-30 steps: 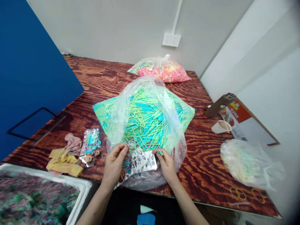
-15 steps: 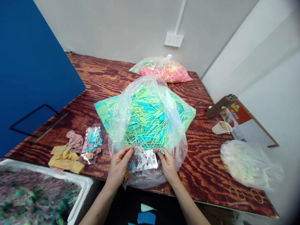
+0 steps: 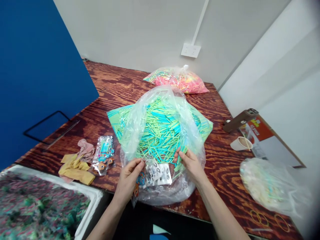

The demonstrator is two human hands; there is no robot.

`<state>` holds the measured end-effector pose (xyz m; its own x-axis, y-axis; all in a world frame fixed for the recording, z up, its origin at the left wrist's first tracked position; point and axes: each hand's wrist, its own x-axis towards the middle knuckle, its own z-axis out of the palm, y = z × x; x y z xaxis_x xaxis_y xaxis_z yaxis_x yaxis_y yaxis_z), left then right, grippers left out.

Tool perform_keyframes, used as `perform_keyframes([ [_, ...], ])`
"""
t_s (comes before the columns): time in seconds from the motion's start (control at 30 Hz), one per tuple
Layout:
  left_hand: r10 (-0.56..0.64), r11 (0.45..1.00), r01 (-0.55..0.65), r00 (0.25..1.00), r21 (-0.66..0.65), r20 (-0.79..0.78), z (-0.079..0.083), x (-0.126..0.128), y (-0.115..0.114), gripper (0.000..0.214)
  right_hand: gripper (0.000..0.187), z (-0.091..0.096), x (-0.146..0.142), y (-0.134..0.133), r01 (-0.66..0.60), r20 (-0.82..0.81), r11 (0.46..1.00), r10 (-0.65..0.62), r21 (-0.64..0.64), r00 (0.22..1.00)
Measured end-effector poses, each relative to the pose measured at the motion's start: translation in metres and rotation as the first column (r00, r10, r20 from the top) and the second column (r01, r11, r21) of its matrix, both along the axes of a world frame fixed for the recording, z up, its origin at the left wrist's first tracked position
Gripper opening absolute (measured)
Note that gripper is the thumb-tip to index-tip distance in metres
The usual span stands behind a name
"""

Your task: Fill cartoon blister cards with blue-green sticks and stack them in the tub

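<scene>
A large clear plastic bag [image 3: 136, 123] lies wide open before me, full of thin green and blue sticks [image 3: 160, 130]. My left hand [image 3: 128, 178] is closed, pinching the edge of a small printed pouch [image 3: 153, 171] with cartoon figures, at the bag's near rim. White printed pouch material lies under and beside it. At the right of the opening, my right hand [image 3: 191, 165] is closed round a small bundle of sticks [image 3: 182, 154]. Left of the bag a filled pouch [image 3: 103, 155] with similar sticks in it rests on the table [image 3: 217, 186].
Yellow and pink gloves [image 3: 77, 166] lie at the left. A tied bag of pink and mixed sticks [image 3: 180, 80] stands at the back. On the right are a brown device [image 3: 240, 120], a paper cup [image 3: 241, 143], a clear bag [image 3: 265, 183] and rubber bands [image 3: 260, 218]. A white-rimmed bin [image 3: 87, 206] stands front left.
My right hand has moved away from the pouch, up and to the right, and its bundle of sticks now shows lengthwise. My left hand keeps its hold on the pouch. The view has shifted slightly.
</scene>
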<state>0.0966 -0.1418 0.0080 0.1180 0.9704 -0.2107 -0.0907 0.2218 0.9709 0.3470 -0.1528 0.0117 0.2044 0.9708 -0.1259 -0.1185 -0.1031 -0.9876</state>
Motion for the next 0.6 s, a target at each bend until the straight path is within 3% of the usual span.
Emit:
perform_keyframes([
  [0.07,-0.015,1.0,0.015,1.0,0.01,-0.01,-0.002,0.0,-0.001,0.028,0.011,0.0,0.001,0.009,-0.118,0.349,0.993,0.119,-0.022,0.93],
  [0.1,-0.018,1.0,0.018,1.0,0.014,-0.014,-0.003,-0.001,-0.001,0.028,0.012,-0.001,0.0,0.013,-0.177,0.534,0.984,0.162,-0.023,0.83],
  [0.2,-0.03,0.999,0.031,0.999,0.022,-0.017,-0.005,-0.001,-0.002,0.025,0.016,-0.004,-0.007,0.017,-0.364,0.921,0.93,0.186,-0.052,0.342],
  [0.27,-0.047,0.998,0.048,0.999,0.032,-0.018,-0.005,-0.001,-0.002,0.023,0.018,-0.005,-0.012,0.018,-0.466,0.988,0.875,0.152,-0.127,0.016],
  [0.33,-0.066,0.997,0.066,0.998,0.04,-0.017,-0.004,-0.001,-0.002,0.022,0.014,-0.007,-0.014,0.02,-0.53,0.977,0.827,0.099,-0.187,-0.189],
  [0.4,-0.078,0.996,0.078,0.997,0.038,-0.018,-0.004,0.0,-0.002,0.023,0.01,-0.009,-0.013,0.022,-0.574,0.962,0.794,0.045,-0.199,-0.27],
  [0.47,-0.085,0.996,0.086,0.996,0.028,-0.023,-0.005,0.001,-0.002,0.023,0.01,-0.011,-0.008,0.025,-0.602,0.96,0.778,0.01,-0.183,-0.279],
  [0.6,-0.082,0.996,0.083,0.996,0.016,-0.034,-0.006,0.001,-0.002,0.024,0.016,-0.011,0.002,0.029,-0.564,0.986,0.822,-0.02,-0.08,-0.169],
])
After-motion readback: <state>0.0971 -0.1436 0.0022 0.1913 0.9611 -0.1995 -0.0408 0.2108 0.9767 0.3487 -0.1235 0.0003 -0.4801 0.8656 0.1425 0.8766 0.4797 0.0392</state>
